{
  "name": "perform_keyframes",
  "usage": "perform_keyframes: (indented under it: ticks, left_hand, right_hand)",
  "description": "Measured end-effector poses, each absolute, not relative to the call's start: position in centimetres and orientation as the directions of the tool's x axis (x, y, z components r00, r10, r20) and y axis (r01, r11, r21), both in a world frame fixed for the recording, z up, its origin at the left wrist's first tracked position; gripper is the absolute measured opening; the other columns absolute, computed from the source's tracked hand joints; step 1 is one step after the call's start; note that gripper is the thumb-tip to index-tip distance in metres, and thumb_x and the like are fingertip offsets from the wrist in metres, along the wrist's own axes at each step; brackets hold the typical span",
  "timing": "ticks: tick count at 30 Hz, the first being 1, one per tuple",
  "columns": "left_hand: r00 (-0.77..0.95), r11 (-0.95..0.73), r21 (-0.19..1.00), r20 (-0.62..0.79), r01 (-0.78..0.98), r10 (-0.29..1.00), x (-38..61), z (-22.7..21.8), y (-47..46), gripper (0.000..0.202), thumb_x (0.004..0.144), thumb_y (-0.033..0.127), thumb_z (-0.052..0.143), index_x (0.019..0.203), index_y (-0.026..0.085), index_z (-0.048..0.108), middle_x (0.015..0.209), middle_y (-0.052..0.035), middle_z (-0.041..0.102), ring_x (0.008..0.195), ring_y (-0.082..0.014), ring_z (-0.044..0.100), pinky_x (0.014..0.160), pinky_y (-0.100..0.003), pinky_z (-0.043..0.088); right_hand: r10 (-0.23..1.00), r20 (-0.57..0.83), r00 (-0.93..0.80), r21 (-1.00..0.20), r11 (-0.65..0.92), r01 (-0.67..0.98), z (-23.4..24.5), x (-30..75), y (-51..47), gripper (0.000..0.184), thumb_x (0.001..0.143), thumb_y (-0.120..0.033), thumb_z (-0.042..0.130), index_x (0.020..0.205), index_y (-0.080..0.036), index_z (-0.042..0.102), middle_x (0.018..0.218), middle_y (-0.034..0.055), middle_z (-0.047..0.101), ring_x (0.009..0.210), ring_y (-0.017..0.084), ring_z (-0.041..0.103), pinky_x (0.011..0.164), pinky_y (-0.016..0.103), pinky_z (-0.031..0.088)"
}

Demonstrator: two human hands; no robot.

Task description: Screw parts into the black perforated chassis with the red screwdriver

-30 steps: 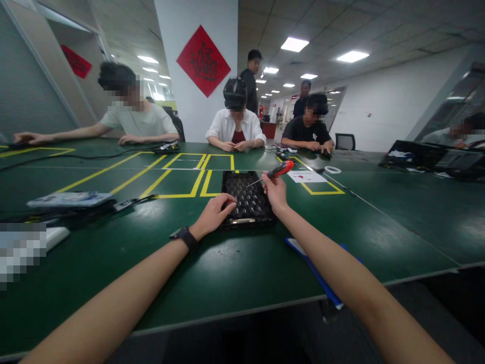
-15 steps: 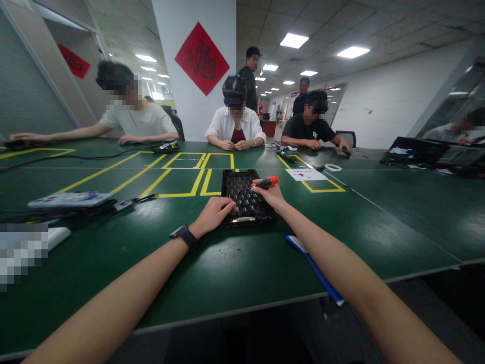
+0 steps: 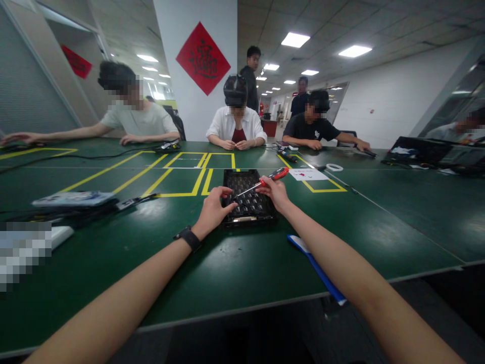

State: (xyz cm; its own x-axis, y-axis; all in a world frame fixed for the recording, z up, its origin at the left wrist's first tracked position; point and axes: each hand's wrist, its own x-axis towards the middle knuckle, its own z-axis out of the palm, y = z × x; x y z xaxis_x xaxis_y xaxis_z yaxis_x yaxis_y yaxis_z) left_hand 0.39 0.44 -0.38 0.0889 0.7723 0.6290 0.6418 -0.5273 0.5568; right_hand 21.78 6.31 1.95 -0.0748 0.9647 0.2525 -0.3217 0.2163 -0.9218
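From my station I saw the red-and-black-handled metal screwdriver (image 3: pixel 279 174) slanting, tip down leftward, over the open black rectangular case (image 3: pixel 261 221) lying flat.

On the counter (image 3: pixel 250 273), a case (image 3: pixel 262 219) lies between the left hand (image 3: pixel 213 210) and right hand (image 3: pixel 276 193), beneath a screwdriver (image 3: pixel 279 175); paper (image 3: pixel 308 174) beyond the right hand, cables (image 3: pixel 102 210) left of both.

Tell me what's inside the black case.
Rows of shiny shapes, too small to identify, show inside the black case. The screwdriver in the right hand extends over them. That hand and the left hand cover parts of its sides; what lies beneath them cannot be seen.
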Motion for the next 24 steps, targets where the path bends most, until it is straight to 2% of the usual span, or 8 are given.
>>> perform_keyframes:
  ticks: [3,7,14,24]
  left_hand:
    - [0.110,-0.516,0.593,0.585,0.618,0.804,0.27,-0.47,0.55,0.037,0.069,0.036,0.070,0.100,0.018,0.058,0.095,-0.0046,0.064,0.086,-0.0182,0.060,0.080,-0.034,0.047]
    - [0.142,-0.498,0.639,0.525,0.586,0.839,0.28,-0.41,0.40,0.025,0.075,0.039,0.064,0.089,0.019,0.062,0.080,-0.0021,0.066,0.076,-0.0168,0.062,0.075,-0.031,0.047]
    - [0.165,-0.535,0.643,0.544,0.548,0.823,0.41,-0.22,0.35,0.019,0.079,0.029,0.057,0.092,0.019,0.066,0.088,-0.0038,0.068,0.082,-0.0180,0.062,0.079,-0.032,0.047]
    - [0.139,-0.504,0.660,0.524,0.557,0.840,0.41,-0.23,0.32,0.022,0.083,0.033,0.053,0.093,0.019,0.066,0.088,-0.0040,0.070,0.084,-0.0191,0.062,0.080,-0.033,0.045]
  right_hand:
    - [0.958,0.270,-0.102,-0.924,0.227,-0.309,1.99,21.76,6.14,0.021,0.075,-0.034,0.065,0.077,-0.013,0.063,0.067,0.0040,0.068,0.054,0.013,0.066,0.052,0.021,0.054]
    - [0.957,0.271,-0.107,-0.928,0.230,-0.292,1.92,21.78,6.08,0.023,0.074,-0.036,0.065,0.077,-0.013,0.063,0.067,0.0039,0.068,0.053,0.012,0.065,0.053,0.022,0.054]
    - [0.957,0.277,-0.086,-0.918,0.237,-0.317,1.81,21.86,6.20,0.024,0.075,-0.038,0.064,0.076,-0.014,0.063,0.065,0.0030,0.067,0.053,0.012,0.064,0.055,0.023,0.055]
    - [0.958,0.276,-0.085,-0.914,0.233,-0.333,1.70,22.02,6.29,0.024,0.075,-0.038,0.064,0.076,-0.013,0.064,0.066,0.0029,0.067,0.054,0.012,0.064,0.056,0.023,0.054]
